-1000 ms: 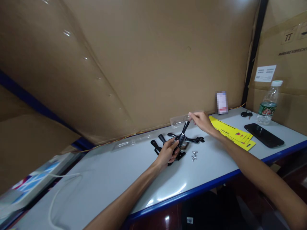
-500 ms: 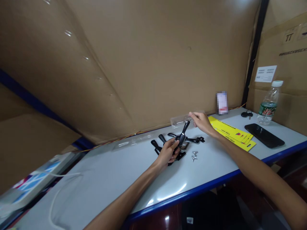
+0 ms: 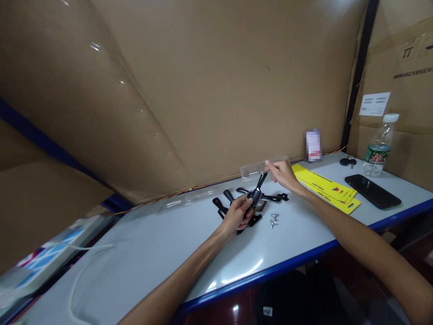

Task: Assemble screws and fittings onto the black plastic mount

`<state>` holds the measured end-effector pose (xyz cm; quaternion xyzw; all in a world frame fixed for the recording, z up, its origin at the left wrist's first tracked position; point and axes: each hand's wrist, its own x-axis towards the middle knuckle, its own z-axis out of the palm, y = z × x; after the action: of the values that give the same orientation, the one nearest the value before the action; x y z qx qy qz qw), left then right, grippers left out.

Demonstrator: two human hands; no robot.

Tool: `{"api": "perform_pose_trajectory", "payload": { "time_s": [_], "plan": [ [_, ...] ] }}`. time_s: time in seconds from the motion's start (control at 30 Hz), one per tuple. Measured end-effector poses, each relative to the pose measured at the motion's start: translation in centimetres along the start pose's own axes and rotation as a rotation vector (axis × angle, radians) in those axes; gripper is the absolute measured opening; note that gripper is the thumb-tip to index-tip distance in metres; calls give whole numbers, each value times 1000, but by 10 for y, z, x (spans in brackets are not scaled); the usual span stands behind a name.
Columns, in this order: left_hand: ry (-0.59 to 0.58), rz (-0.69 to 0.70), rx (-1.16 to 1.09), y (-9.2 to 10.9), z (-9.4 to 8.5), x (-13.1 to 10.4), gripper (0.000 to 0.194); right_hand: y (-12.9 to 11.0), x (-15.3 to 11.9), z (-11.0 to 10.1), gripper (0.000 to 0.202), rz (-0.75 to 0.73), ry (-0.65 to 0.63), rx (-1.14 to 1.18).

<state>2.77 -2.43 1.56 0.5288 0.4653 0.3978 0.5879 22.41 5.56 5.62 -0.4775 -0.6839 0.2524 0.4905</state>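
My left hand (image 3: 239, 213) is closed round a black spokeshave (image 3: 259, 186), one handle of which points up and away. The fingers of my right hand (image 3: 281, 174) are pinched together beside that handle's upper end; what lies between them, if anything, is too small to make out. More black spokeshaves (image 3: 220, 206) lie under and around my left hand, partly covered by it. A small black metal part (image 3: 283, 197) rests to the right of them. Silver thumbscrews (image 3: 274, 222) lie nearer the front edge. Behind my right fingers is a clear plastic tray (image 3: 249, 172).
Yellow printed cards (image 3: 326, 189) lie fanned at the right, near a black phone (image 3: 373, 192), keys (image 3: 348, 161) and a water bottle (image 3: 377, 151). Another clear plastic tray (image 3: 191, 198) lies along the back. A white cable (image 3: 75, 280) crosses the table's left. Cardboard (image 3: 216, 90) rises behind.
My right fingertips have come down slightly towards the upper handle end of the held spokeshave. My left hand and the things on the table look unchanged.
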Motion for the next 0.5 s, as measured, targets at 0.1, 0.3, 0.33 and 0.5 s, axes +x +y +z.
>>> {"api": "perform_pose_trajectory", "payload": {
  "time_s": [0.1,0.3,0.33,0.5],
  "plan": [
    [8,-6,3,1,1,-1,39,-1,0,-2,66,7,82,-21],
    [9,-7,10,2,1,-2,40,1,1,0,53,-14,20,15],
    [8,-7,13,2,1,-1,40,2,1,1,52,-11,-10,22],
    [-3,-6,23,1,0,0,40,1,1,0,58,13,58,-40]
  ]
}}
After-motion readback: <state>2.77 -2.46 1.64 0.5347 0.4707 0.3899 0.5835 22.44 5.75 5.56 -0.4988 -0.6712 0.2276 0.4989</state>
